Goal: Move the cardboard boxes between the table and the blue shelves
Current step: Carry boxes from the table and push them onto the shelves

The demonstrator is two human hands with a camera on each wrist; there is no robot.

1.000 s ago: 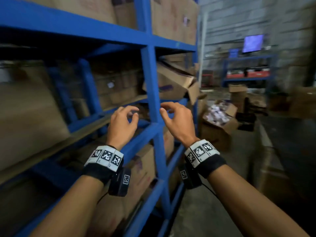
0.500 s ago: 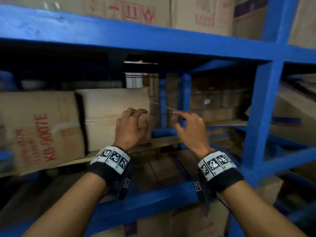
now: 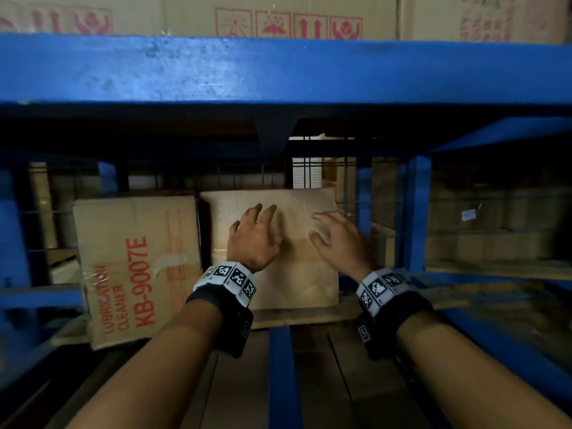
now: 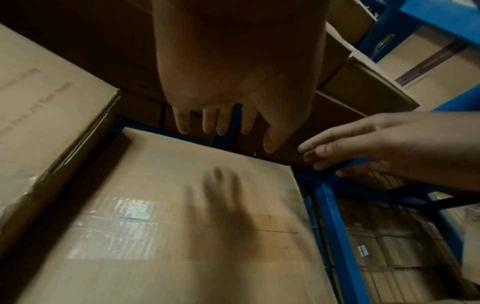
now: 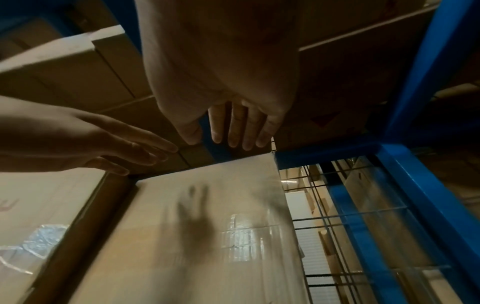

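Note:
A plain cardboard box stands upright on the middle level of the blue shelves, with clear tape across its front. My left hand hovers just in front of its face, fingers spread and straight. My right hand hovers beside it near the box's right edge, fingers also spread. Both wrist views show the fingers clear of the box, with their shadows on it. Neither hand holds anything.
A box printed "LUBRICATION CLEANER KB-9007E" stands close to the left of the plain one. A blue upright and wire mesh lie to the right. More boxes sit on the level above and below.
My view has swung from the aisle to face the shelf. Both hands have moved forward to the plain box's front and their fingers have spread out.

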